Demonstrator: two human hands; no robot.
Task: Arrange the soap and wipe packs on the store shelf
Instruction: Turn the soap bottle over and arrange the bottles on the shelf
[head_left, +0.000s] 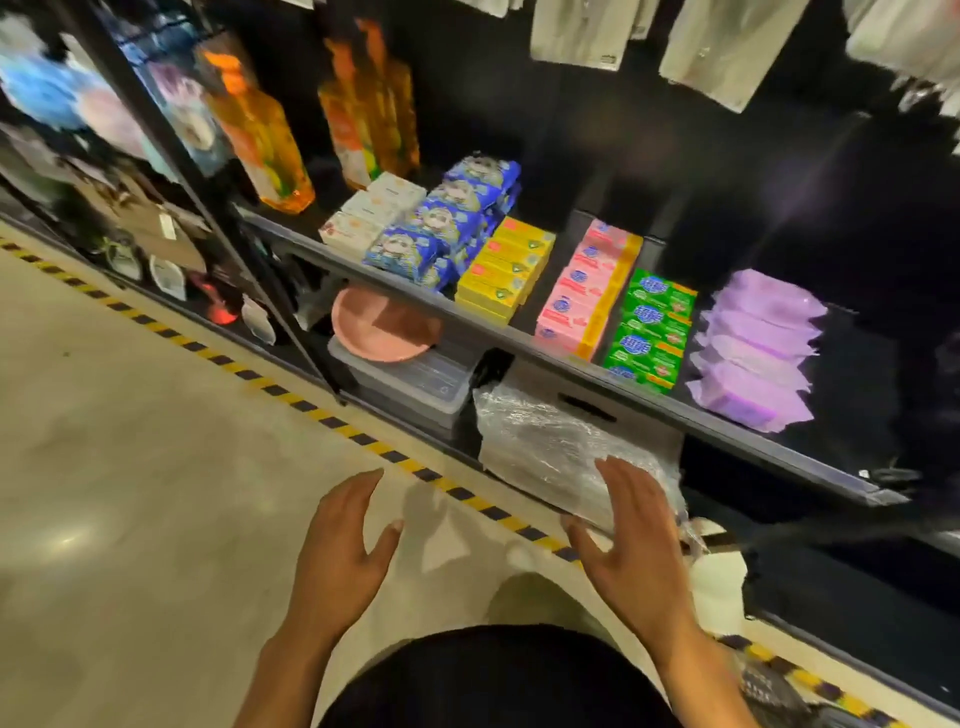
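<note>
On the dark shelf (550, 358) lie rows of packs: white soap boxes (371, 213), blue wipe packs (452, 218), yellow soap boxes (506, 267), pink soap packs (587, 288), green soap packs (652, 330) and purple wipe packs (756, 345). My left hand (345, 545) hovers open over the floor, below the shelf, holding nothing. My right hand (631, 540) is open too, fingers spread, in front of a plastic-wrapped bundle (550, 447) under the shelf. Neither hand touches a pack.
Orange bottles (260, 130) stand at the shelf's back left. Below the shelf are a pink plate (384, 325) on a clear lidded bin (415, 384). A yellow-black striped line (332, 421) runs along the floor. White garments (727, 41) hang above.
</note>
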